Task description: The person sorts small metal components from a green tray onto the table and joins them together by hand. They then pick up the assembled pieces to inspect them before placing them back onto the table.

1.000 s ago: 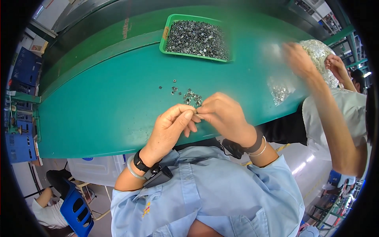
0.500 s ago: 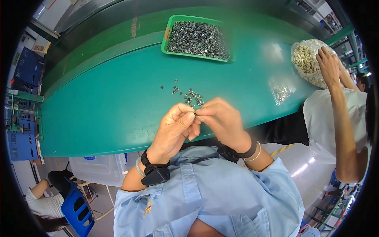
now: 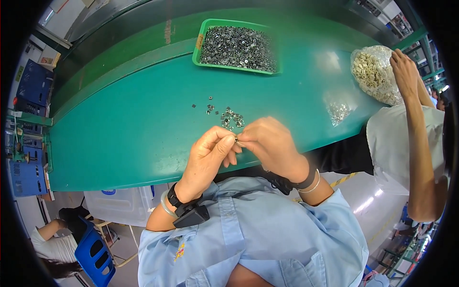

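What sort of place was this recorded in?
Probably a factory workshop: the long green bench holds a tray of small metal parts and some loose pieces, and a co-worker's hand is at a bag of pale parts.

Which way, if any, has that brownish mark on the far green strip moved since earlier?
Yes: the brownish mark moved right, farther from the table's left end and closer to the green tray.

A tiny dark piece (image 3: 236, 139) is held pinched, partly hidden.
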The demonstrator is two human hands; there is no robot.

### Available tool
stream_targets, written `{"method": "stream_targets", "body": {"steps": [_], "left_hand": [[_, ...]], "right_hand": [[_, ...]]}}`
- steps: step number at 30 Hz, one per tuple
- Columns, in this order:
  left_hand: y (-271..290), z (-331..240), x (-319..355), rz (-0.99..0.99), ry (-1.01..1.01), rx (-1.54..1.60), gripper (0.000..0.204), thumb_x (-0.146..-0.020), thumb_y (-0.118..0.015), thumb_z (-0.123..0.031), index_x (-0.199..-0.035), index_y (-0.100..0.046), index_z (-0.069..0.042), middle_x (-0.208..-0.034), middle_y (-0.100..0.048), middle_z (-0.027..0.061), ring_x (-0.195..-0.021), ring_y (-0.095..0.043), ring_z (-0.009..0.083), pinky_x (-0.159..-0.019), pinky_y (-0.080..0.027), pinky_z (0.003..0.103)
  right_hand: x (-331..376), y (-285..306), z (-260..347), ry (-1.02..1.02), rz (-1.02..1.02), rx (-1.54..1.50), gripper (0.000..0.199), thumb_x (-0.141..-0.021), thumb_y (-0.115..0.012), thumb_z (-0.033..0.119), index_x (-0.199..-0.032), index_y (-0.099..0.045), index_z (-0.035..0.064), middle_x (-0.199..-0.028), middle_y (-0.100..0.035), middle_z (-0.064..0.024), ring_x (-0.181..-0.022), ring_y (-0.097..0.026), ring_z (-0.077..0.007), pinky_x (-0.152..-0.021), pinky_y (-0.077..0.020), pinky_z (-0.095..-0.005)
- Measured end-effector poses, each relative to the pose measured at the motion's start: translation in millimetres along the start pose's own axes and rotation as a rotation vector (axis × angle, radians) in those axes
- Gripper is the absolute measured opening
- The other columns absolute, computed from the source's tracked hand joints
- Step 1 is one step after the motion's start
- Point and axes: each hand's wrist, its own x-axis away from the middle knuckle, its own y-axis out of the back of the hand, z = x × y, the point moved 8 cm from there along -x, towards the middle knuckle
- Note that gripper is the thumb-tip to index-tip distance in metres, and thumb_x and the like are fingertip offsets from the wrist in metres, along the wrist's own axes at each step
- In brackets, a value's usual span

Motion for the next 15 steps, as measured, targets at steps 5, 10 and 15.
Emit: {"method": "stream_targets", "body": {"steps": [5, 10, 15], "left_hand": [[1, 0, 1, -0.001, 0.032, 0.068, 0.017, -0.098, -0.049, -0.02, -0.096, -0.055, -0.004, -0.085, -0.063, 0.0061, -0.063, -0.055, 0.0114, -0.056, -0.044, 0.023], [-8, 23, 2, 0.145, 0.156, 0.585, 0.016, -0.097, -0.052, -0.021, -0.098, -0.054, -0.005, -0.083, -0.063, 0.0077, -0.061, -0.055, 0.0142, -0.052, -0.042, 0.026], [-16, 25, 4, 0.188, 0.179, 0.782, 0.015, -0.095, -0.055, -0.022, -0.096, -0.053, -0.006, -0.079, -0.062, 0.0082, -0.057, -0.053, 0.0148, -0.05, -0.039, 0.028]], "right_hand": [[3, -3, -6, -0.031, -0.04, -0.103, 0.019, -0.074, -0.071, -0.002, -0.09, -0.063, 0.0043, -0.084, -0.064, -0.0075, -0.077, -0.061, -0.0218, -0.064, -0.0487, -0.0312], [5, -6, -11, -0.093, -0.098, -0.285, 0.018, -0.075, -0.071, -0.002, -0.09, -0.063, 0.0039, -0.084, -0.063, -0.0076, -0.076, -0.061, -0.0209, -0.064, -0.0484, -0.0307], [3, -7, -6, -0.068, -0.065, -0.281, 0.017, -0.076, -0.071, -0.002, -0.09, -0.063, 0.0037, -0.084, -0.063, -0.0079, -0.076, -0.061, -0.0206, -0.064, -0.0484, -0.0302]]}}
